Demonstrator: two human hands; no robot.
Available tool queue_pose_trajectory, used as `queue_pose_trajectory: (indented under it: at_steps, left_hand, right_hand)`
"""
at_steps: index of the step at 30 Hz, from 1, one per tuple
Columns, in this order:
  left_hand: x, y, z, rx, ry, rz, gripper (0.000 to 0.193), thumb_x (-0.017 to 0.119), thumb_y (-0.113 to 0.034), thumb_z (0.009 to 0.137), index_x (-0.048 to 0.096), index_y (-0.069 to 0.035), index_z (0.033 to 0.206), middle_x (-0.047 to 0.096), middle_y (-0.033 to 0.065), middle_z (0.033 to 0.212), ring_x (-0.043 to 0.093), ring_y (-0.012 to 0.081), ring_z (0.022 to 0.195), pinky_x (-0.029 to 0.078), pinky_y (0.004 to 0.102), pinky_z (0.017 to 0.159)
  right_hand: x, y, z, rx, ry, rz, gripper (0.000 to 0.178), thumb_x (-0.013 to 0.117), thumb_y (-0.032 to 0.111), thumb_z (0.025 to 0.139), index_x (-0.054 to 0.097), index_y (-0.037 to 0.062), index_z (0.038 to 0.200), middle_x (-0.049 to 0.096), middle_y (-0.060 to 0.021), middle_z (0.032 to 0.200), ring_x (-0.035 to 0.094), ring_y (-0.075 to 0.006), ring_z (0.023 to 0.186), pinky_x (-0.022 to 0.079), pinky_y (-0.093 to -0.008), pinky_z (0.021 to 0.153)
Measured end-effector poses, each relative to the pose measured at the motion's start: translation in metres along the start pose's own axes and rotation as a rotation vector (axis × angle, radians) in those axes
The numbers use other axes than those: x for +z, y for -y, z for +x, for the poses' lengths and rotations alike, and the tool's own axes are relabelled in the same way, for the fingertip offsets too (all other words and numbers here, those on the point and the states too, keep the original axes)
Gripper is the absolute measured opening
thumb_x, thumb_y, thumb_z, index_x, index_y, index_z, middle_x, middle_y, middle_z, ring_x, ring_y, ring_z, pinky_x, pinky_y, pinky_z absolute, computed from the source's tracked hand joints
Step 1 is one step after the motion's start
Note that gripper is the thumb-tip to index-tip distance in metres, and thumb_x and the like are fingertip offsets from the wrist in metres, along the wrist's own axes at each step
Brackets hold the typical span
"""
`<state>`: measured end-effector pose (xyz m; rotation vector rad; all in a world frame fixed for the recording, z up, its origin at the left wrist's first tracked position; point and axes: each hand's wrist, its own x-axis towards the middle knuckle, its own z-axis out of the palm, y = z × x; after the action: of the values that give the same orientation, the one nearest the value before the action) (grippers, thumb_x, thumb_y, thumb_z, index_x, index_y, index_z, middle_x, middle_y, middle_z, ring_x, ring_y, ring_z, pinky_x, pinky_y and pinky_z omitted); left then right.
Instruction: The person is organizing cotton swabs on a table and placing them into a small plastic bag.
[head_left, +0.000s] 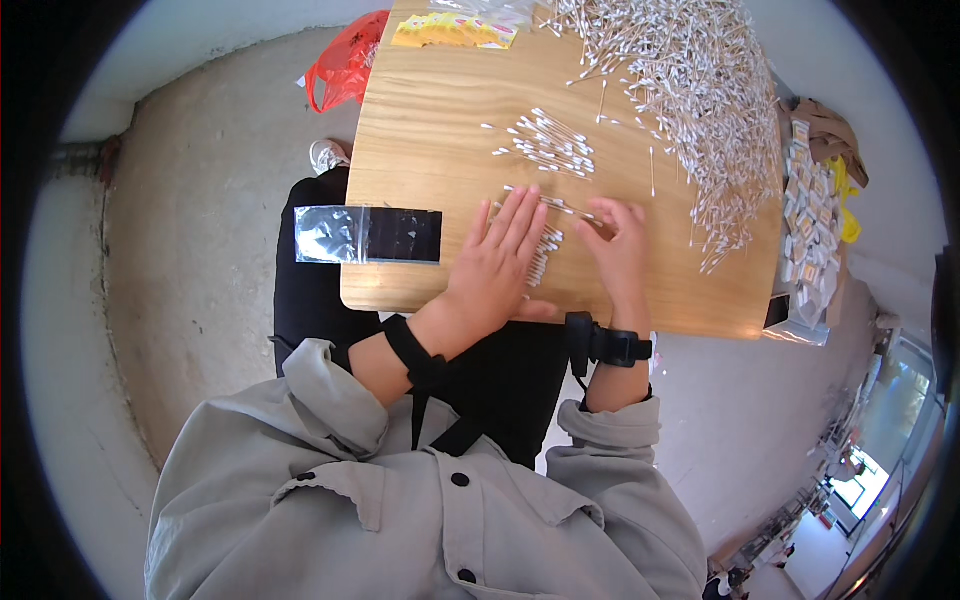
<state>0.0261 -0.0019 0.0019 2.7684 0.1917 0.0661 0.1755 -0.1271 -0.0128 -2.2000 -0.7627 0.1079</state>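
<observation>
Left hand: the left hand (505,250) lies palm down near the middle of the table's (420,150) near edge, fingers straight and close together, thumb out, pinching nothing visible.
Right hand: the right hand (620,240) is just beside it, thumb and finger curled at the swab ends; whether they pinch any, I cannot tell.
Swabs: a row of swabs (541,262) lies by the left palm, partly hidden; a few slant between the hands.
Cluster: a loose cluster (552,147) sits farther from the near edge.
Heap: a big heap (690,90) fills the far right corner and runs down the right edge.
Pouch: a pouch (405,236) overhangs the left edge, above the near left corner.
Risk: uneven palm pressure could roll the row askew; a careless right wrist could catch heap strays; a sleeve brush could tip the pouch off.
</observation>
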Motion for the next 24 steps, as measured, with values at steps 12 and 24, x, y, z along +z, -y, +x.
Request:
queue_pose_trajectory:
  at_steps: [12,24]
  left_hand:
    - [0.006,0.013,0.01,0.014,0.075,0.013,0.115,0.063,-0.07,0.066,0.024,0.003,0.145,0.02,0.0168,0.154,0.017,0.0278,0.144,0.012,0.0457,0.116]
    - [-0.001,0.015,0.003,0.064,0.081,0.013,0.107,0.064,-0.064,0.07,0.026,0.001,0.145,0.021,0.0142,0.155,0.018,0.0268,0.144,0.012,0.0465,0.116]
  right_hand:
    - [-0.018,-0.006,-0.001,0.156,0.068,-0.001,0.008,0.066,0.005,0.082,0.065,0.0044,0.09,0.057,-0.0084,0.084,0.061,-0.0194,0.072,0.05,-0.0298,0.066]
    - [-0.025,-0.035,-0.001,0.138,0.045,-0.082,0.007,0.066,0.006,0.08,0.063,0.0049,0.087,0.059,-0.0087,0.083,0.061,-0.0202,0.07,0.05,-0.0314,0.064]
